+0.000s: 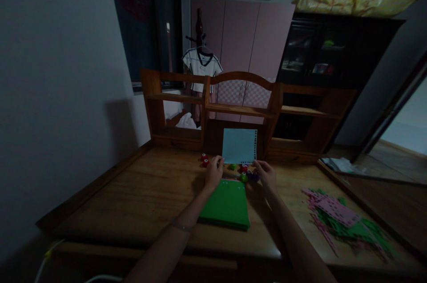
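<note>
A pale sheet of paper [238, 146] is held up above the desk, with punched holes along its right edge and part of its lower edge. My left hand [214, 173] pinches its lower left corner. At the lower right corner, the fingers of my right hand [266, 174] are closed on the same sheet. Below the hands lies a stack of green sheets [225, 205], with a few pale dots near its top edge. Small red figures [205, 160] with eye-like spots sit left of the sheet. Green figures [243, 177] and purple figures [254, 175] are beneath it.
A pile of pink and green punched strips [336, 216] lies on the right of the wooden desk [143, 194]. A wooden shelf [240, 108] lines the desk's back edge. A wall [66, 74] rises on the left. The light is dim.
</note>
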The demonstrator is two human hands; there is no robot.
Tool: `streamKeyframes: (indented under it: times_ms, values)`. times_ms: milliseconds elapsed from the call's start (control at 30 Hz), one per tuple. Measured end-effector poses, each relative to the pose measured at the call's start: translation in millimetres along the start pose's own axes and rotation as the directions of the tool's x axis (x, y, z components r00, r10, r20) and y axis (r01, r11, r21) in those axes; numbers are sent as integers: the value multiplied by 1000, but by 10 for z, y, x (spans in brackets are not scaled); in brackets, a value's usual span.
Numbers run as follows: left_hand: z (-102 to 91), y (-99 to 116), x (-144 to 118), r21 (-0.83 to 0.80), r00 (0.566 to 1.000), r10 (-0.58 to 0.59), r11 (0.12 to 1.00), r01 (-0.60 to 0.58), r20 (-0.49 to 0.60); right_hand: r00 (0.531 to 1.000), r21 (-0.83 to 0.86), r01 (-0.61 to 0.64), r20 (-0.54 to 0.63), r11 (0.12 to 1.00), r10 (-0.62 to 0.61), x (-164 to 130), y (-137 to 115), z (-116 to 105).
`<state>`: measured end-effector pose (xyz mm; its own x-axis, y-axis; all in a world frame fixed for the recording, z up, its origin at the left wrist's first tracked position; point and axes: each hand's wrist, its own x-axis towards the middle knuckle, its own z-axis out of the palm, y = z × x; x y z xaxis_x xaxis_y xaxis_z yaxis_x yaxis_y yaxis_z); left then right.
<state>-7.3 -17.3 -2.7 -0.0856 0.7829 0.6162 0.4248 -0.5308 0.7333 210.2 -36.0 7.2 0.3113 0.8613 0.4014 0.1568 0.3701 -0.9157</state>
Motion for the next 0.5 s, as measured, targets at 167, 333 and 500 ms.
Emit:
streamKeyframes:
  times_ms: [167,333,500]
  values:
    - [-2,12,2,-5,1000,-7,1000,7,-2,1000,11,-15,-7,1000,15,16,26,-5]
    - [-13,26,4,12,1000,-19,1000,19,3,1000,18,-11,-14,1000,12,14,30,0]
    - [-21,45,-3,24,1000,-19,1000,19,0,1000,25,-5,-11,1000,6,-3,-18,10]
